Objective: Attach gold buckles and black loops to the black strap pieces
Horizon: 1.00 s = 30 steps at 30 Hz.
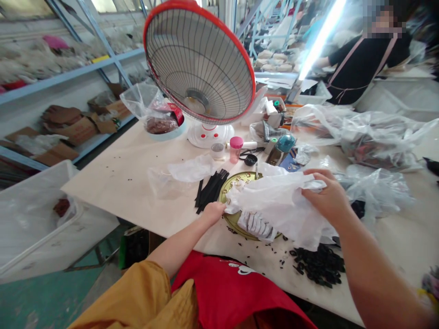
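Note:
Both hands hold a thin white sheet or bag point(274, 196), crumpled and spread over a round gold-green tray point(236, 224). My left hand point(213, 213) is closed on its left end at the tray's edge. My right hand point(325, 196) pinches its upper right part between thumb and fingers, raised above the table. Small gold-coloured metal pieces point(236, 185) lie on the tray. Partly under the sheet is a pale wrapped bundle with dark stripes point(258, 225). Black flat strips point(211, 188) lie just left of the tray. To its lower right is a pile of small black pieces point(318, 265).
A red-rimmed heater point(202, 68) stands at the table's back. A pink-lidded jar point(235, 150), a bottle with a blue top point(279, 148) and clear plastic bags point(380, 137) sit behind the tray. A white bin point(37, 228) is at left. Another person point(366, 59) works beyond.

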### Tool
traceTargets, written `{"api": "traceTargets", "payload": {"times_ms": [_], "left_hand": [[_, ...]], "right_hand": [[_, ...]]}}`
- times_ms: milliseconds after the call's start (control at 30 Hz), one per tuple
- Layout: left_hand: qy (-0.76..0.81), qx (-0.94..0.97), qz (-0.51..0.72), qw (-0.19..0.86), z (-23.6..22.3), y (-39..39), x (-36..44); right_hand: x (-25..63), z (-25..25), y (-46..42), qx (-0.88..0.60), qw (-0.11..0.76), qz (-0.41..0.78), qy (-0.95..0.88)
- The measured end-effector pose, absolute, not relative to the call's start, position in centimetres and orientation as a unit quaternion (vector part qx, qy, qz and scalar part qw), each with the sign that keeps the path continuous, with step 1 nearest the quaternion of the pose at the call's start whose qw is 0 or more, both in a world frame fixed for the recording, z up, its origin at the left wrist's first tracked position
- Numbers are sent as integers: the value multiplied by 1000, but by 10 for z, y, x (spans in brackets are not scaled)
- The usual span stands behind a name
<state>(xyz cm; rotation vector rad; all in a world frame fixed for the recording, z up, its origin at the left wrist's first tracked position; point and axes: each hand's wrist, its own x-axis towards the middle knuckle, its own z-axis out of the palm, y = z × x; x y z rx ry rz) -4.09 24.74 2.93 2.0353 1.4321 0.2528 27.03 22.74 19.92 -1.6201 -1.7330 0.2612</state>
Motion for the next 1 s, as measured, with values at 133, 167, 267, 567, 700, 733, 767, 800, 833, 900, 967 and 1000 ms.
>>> {"api": "traceTargets", "payload": {"times_ms": [133, 167, 267, 567, 700, 733, 767, 800, 833, 900, 967, 1000], "left_hand": [[544, 765, 136, 316, 51, 257, -34], [547, 760, 151, 317, 56, 258, -31], [548, 746, 189, 326, 69, 263, -19], [503, 743, 236, 373, 107, 304, 30], [475, 751, 248, 387, 132, 316, 38], [464, 755, 249, 391, 139, 319, 40], [454, 760, 248, 393, 145, 321, 42], [445, 765, 247, 395, 152, 322, 44], [439, 768, 248, 395, 158, 323, 46], [427, 774, 256, 392, 169, 322, 49], [399, 785, 264, 394, 179, 320, 51], [382, 791, 268, 395, 183, 319, 52]], "right_hand": [[273, 192, 226, -639, 336, 68, -689], [273, 191, 225, -649, 326, 71, -684], [272, 190, 224, -698, 278, 84, -654], [254, 180, 230, -711, 216, 101, -661], [248, 188, 232, -699, 200, 123, -676], [245, 192, 234, -691, 197, 126, -684], [242, 195, 237, -683, 196, 126, -693], [238, 199, 240, -674, 194, 124, -702], [234, 201, 244, -667, 191, 122, -710], [227, 203, 254, -653, 182, 126, -724], [222, 202, 265, -640, 167, 137, -737], [220, 201, 270, -635, 158, 143, -743]]}}
